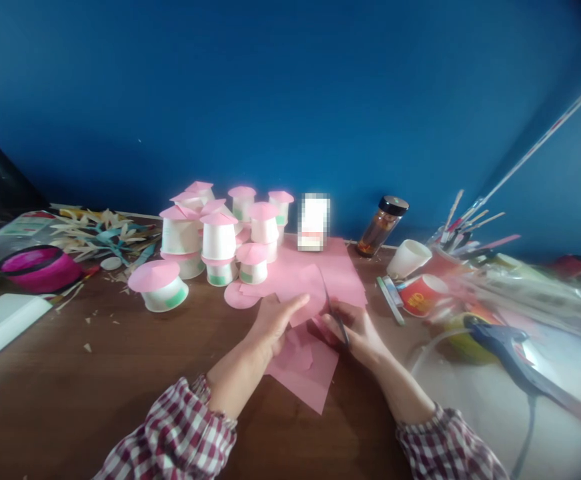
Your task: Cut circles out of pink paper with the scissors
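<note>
My left hand (275, 323) is closed on a piece of pink paper (306, 290), thumb on top. In my right hand (357, 330) are scissors (341, 321), their dark blade pointing away from me along the paper's right edge. Larger pink sheets (343, 267) lie behind my hands, and another pink sheet (315, 387) with cut scraps lies beneath them. To the left, several white paper cups with pink cone tops stand grouped and partly stacked; one such cup (163, 293) stands apart in front. A pink paper disc (241, 295) lies by the sheets.
A glass bottle (381, 227) leans near the blue wall. White cup (408, 259), red cup (424, 295) and a glue gun (513, 357) are on the right. At left sit a magenta pouch (43, 269), dried leaf-like strips (103, 233) and a white box (5, 327).
</note>
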The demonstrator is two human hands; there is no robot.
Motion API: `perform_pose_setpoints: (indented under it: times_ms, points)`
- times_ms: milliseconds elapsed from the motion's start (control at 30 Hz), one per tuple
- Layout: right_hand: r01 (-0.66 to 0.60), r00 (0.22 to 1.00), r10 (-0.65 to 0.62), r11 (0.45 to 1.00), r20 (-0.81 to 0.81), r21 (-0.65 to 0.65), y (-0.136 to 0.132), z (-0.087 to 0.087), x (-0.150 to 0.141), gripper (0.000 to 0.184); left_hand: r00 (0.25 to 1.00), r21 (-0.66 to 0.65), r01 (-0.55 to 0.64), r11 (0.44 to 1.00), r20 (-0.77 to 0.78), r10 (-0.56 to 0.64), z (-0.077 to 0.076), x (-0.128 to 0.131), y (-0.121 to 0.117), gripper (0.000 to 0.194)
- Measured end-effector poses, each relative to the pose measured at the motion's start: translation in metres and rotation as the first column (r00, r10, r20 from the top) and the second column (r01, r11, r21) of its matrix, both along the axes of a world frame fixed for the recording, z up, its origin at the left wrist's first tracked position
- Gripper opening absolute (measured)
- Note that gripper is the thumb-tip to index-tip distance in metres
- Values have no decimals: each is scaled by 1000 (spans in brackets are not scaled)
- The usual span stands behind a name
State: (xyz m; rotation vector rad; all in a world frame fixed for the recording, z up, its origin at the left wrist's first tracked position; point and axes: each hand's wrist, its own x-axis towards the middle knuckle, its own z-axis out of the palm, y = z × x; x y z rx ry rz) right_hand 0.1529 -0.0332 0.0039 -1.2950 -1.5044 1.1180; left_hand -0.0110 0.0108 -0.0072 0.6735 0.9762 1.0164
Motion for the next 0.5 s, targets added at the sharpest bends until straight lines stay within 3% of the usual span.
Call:
perform_pose_setpoints:
  times_ms: [167, 500]
  points:
    - [23, 1000, -23, 999, 4, -29, 2, -3, 1, 27, 999, 70, 22, 997, 32, -24, -1, -1, 0, 35]
    - [13, 1000, -13, 1000, 28, 15, 0, 1, -1, 34, 991, -42, -88, 995, 96, 91, 9, 5, -4, 38]
